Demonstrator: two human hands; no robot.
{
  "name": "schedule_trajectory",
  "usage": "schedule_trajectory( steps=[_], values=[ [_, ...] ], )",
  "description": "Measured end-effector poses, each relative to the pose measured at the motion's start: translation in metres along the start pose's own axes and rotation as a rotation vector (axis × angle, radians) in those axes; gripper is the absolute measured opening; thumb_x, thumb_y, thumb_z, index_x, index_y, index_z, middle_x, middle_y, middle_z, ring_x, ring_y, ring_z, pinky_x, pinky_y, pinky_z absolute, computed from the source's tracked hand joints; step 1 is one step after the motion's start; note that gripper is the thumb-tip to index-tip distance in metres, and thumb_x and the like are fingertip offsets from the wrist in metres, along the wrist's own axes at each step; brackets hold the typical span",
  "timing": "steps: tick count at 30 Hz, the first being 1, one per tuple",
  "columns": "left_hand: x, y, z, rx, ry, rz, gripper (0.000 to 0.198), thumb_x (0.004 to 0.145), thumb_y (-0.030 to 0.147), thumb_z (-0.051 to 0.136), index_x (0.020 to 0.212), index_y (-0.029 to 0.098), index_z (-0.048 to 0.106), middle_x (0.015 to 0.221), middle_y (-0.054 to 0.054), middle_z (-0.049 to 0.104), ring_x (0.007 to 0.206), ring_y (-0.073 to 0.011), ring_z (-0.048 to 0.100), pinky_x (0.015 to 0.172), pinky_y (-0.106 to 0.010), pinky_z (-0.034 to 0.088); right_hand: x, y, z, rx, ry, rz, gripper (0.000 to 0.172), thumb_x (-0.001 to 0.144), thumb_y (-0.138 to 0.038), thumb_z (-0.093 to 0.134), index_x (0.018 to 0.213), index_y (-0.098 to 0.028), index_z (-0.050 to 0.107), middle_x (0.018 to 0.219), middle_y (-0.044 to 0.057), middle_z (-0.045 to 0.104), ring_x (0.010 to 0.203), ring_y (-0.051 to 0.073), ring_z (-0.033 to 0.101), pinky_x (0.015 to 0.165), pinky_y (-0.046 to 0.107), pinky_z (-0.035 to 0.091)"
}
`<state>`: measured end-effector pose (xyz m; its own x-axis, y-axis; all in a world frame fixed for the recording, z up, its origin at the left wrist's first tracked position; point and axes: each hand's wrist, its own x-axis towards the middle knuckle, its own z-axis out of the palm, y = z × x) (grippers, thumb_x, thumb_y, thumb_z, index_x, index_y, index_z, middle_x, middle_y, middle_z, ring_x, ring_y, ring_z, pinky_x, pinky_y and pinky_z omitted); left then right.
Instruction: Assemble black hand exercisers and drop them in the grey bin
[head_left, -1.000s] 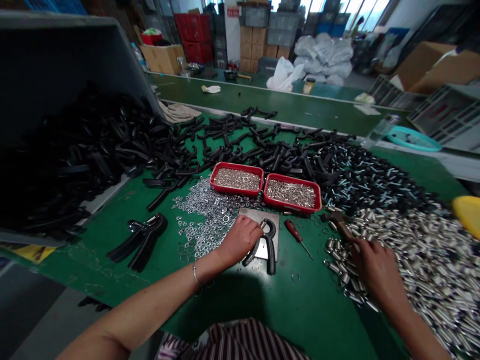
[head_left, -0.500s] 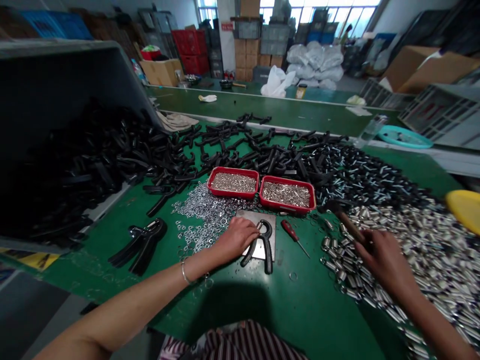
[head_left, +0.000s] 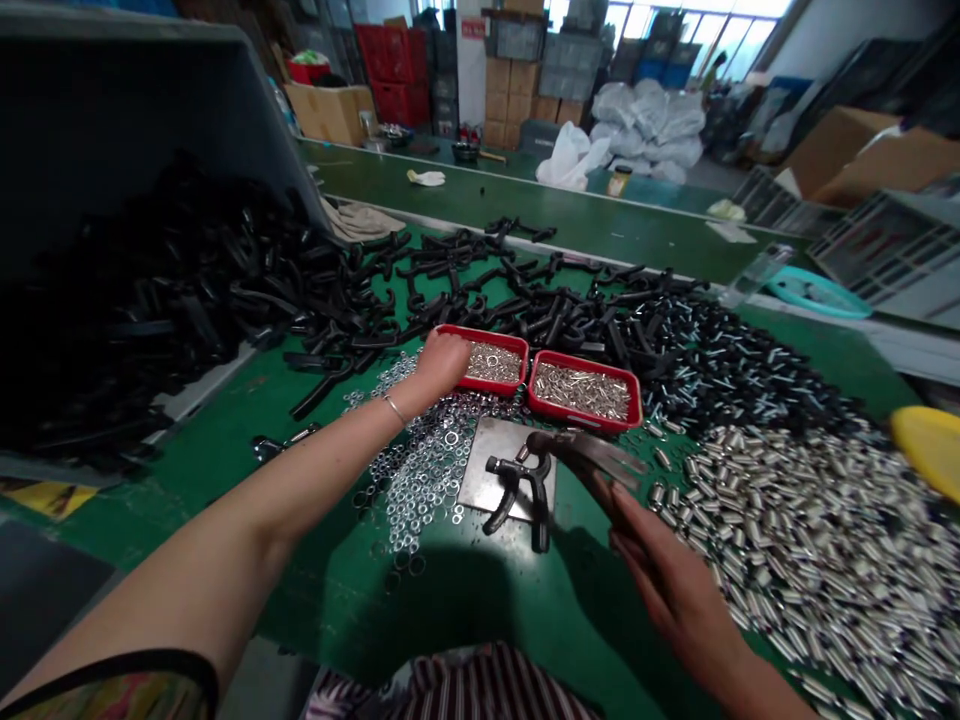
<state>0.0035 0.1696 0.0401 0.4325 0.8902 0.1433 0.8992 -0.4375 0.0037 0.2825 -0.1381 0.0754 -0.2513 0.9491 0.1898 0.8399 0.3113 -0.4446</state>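
My right hand is wrapped round the handle of a hammer, its metal head just over the top of a black spring clamp. That clamp lies with its legs towards me on a square metal plate. My left hand is at the left end of a red tray of small metal pieces. Its fingers are curled down into the tray, and what they pinch, if anything, is hidden. Another red tray, full of small metal pins, stands to the right of the first.
Loose metal rings spread left of the plate. Many metal cylinders cover the right side. Black clamp parts lie behind the trays and fill a grey bin at left. A yellow lid sits far right.
My left hand has let go of the clamp and moved up-left to the left tray. My right hand has swung the hammer left over the clamp. The screwdriver no longer shows.
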Motion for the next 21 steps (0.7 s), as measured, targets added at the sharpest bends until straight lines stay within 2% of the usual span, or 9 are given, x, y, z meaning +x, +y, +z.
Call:
schedule_trajectory(
  steps=[2, 4, 6, 8, 11, 13, 16, 18, 21],
  values=[
    [-0.005, 0.001, 0.004, -0.018, 0.035, 0.004, 0.025, 0.09, 0.014, 0.047, 0.096, 0.01, 0.071, 0.104, -0.019, 0.071, 0.102, -0.0308, 0.062, 0.096, -0.044, 0.037, 0.006, 0.002, 0.005, -0.025, -0.1, -0.004, 0.06, 0.101, -0.018, 0.038, 0.156, -0.035, 0.026, 0.108, 0.007, 0.072, 0.08, 0.02, 0.073, 0.068, 0.03, 0.061],
    [-0.008, -0.001, 0.005, -0.084, 0.066, -0.04, 0.024, 0.09, 0.015, 0.048, 0.096, 0.012, 0.071, 0.103, -0.017, 0.072, 0.101, -0.0295, 0.063, 0.093, -0.041, 0.04, 0.008, 0.004, 0.008, 0.011, -0.158, -0.008, 0.058, 0.101, -0.019, 0.04, 0.155, -0.036, 0.029, 0.116, 0.007, 0.071, 0.089, 0.02, 0.073, 0.075, 0.032, 0.061],
    [-0.007, -0.005, 0.004, -0.186, 0.103, -0.108, 0.022, 0.09, 0.017, 0.05, 0.095, 0.014, 0.071, 0.101, -0.014, 0.073, 0.097, -0.0274, 0.064, 0.088, -0.038, 0.044, 0.005, 0.006, 0.011, 0.08, -0.069, 0.004, 0.058, 0.101, -0.02, 0.044, 0.155, -0.035, 0.029, 0.131, 0.008, 0.065, 0.109, 0.022, 0.068, 0.088, 0.034, 0.059],
    [-0.006, -0.006, 0.0, -0.275, 0.166, -0.142, 0.021, 0.091, 0.02, 0.051, 0.097, 0.015, 0.071, 0.103, -0.012, 0.073, 0.097, -0.0253, 0.065, 0.085, -0.036, 0.045, -0.001, 0.01, 0.013, 0.105, 0.027, 0.022, 0.059, 0.1, -0.02, 0.045, 0.155, -0.035, 0.029, 0.135, 0.009, 0.062, 0.115, 0.023, 0.066, 0.092, 0.035, 0.057],
    [-0.017, 0.01, -0.012, -0.353, 0.261, -0.053, 0.019, 0.093, 0.023, 0.053, 0.099, 0.017, 0.069, 0.105, -0.009, 0.072, 0.101, -0.0237, 0.063, 0.09, -0.036, 0.044, -0.008, 0.018, 0.018, 0.111, -0.066, 0.061, 0.056, 0.1, -0.021, 0.044, 0.153, -0.035, 0.034, 0.132, 0.008, 0.065, 0.11, 0.023, 0.069, 0.09, 0.038, 0.058],
    [-0.035, 0.032, -0.019, -0.397, 0.211, 0.105, 0.016, 0.094, 0.026, 0.055, 0.1, 0.02, 0.069, 0.101, -0.006, 0.072, 0.099, -0.0227, 0.063, 0.09, -0.038, 0.044, -0.01, 0.023, 0.019, 0.165, -0.16, 0.131, 0.052, 0.101, -0.026, 0.044, 0.151, -0.035, 0.038, 0.138, 0.006, 0.062, 0.116, 0.024, 0.066, 0.097, 0.041, 0.055],
    [-0.071, 0.07, -0.022, -0.463, 0.033, 0.336, 0.015, 0.095, 0.029, 0.055, 0.099, 0.023, 0.069, 0.094, -0.003, 0.072, 0.091, -0.0208, 0.064, 0.085, -0.037, 0.045, -0.008, 0.024, 0.018, 0.297, -0.135, 0.265, 0.048, 0.101, -0.035, 0.046, 0.149, -0.033, 0.042, 0.146, 0.004, 0.056, 0.126, 0.025, 0.059, 0.104, 0.044, 0.05],
    [-0.089, 0.088, -0.018, -0.523, -0.039, 0.36, 0.014, 0.094, 0.028, 0.056, 0.098, 0.023, 0.068, 0.093, -0.002, 0.072, 0.088, -0.0198, 0.065, 0.081, -0.035, 0.047, -0.006, 0.021, 0.018, 0.364, -0.069, 0.354, 0.049, 0.1, -0.04, 0.048, 0.148, -0.031, 0.045, 0.143, 0.006, 0.058, 0.122, 0.027, 0.062, 0.101, 0.044, 0.052],
    [-0.1, 0.099, -0.011, -0.636, -0.071, 0.279, 0.014, 0.095, 0.028, 0.055, 0.098, 0.022, 0.067, 0.097, -0.002, 0.071, 0.09, -0.0186, 0.065, 0.078, -0.032, 0.049, -0.006, 0.015, 0.021, 0.467, 0.011, 0.49, 0.056, 0.097, -0.047, 0.05, 0.149, -0.028, 0.044, 0.131, 0.009, 0.066, 0.104, 0.027, 0.07, 0.085, 0.041, 0.059]
  ],
)
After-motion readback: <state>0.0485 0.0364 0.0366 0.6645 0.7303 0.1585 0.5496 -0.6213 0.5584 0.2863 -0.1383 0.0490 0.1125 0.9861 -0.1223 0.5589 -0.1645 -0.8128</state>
